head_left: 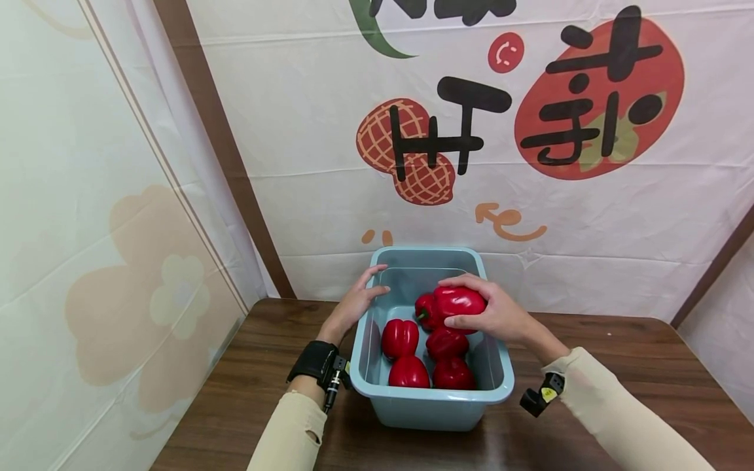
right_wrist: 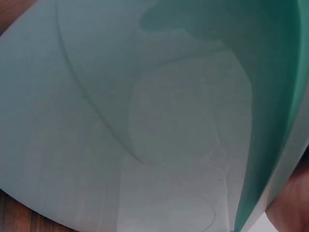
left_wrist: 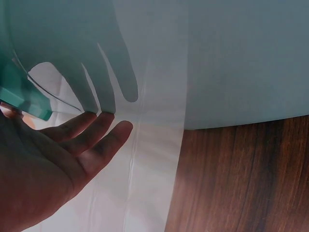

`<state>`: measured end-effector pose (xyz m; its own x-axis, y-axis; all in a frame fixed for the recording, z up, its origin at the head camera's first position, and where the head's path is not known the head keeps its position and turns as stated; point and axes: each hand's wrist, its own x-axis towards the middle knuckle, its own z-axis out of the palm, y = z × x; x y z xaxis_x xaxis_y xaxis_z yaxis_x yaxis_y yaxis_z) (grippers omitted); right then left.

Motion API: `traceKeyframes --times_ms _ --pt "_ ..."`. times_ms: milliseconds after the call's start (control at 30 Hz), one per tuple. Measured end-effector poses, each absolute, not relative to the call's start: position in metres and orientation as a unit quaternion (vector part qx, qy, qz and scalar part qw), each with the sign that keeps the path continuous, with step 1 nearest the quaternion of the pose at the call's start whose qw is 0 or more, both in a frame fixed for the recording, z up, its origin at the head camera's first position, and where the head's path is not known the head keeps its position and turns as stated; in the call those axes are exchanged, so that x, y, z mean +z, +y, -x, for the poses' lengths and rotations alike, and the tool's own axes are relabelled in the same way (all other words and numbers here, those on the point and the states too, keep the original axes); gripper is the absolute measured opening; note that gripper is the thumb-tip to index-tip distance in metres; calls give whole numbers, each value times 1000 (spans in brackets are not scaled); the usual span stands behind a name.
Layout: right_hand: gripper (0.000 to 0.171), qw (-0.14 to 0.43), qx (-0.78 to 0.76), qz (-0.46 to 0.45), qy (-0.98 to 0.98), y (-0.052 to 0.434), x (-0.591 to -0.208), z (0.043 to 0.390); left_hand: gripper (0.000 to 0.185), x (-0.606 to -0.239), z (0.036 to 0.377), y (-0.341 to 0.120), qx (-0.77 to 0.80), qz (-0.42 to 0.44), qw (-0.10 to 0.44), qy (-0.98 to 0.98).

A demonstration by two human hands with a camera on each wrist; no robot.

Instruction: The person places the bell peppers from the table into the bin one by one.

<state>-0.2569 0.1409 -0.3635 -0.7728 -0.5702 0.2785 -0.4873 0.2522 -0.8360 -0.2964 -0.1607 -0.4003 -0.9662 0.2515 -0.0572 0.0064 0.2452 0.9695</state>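
Dark wood-grain counter carries a pale blue plastic tub w/ glossy red bell peppers inside. Left hand rests on the tub's left rim – fingers straight, relaxed, gripping nothing. Right hand curls round one red bell pepper – held above the others, over the tub's far end.

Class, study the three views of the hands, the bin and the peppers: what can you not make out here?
- Right wrist view: only the bin wall; right hand and its grip unseen.
- Left wrist view: peppers hidden behind the bin.
- Head view: held pepper partly covered by fingers; bin floor hidden under peppers.
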Motion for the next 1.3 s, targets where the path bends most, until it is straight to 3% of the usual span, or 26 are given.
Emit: traceKeyframes --times_ms 767,1300 --pt "72 46 -487 350 799 138 -366 259 53 -403 296 -160 616 -87 90 778" --pt "71 44 -464 344 815 135 -369 259 59 -389 290 -160 614 -92 125 774"
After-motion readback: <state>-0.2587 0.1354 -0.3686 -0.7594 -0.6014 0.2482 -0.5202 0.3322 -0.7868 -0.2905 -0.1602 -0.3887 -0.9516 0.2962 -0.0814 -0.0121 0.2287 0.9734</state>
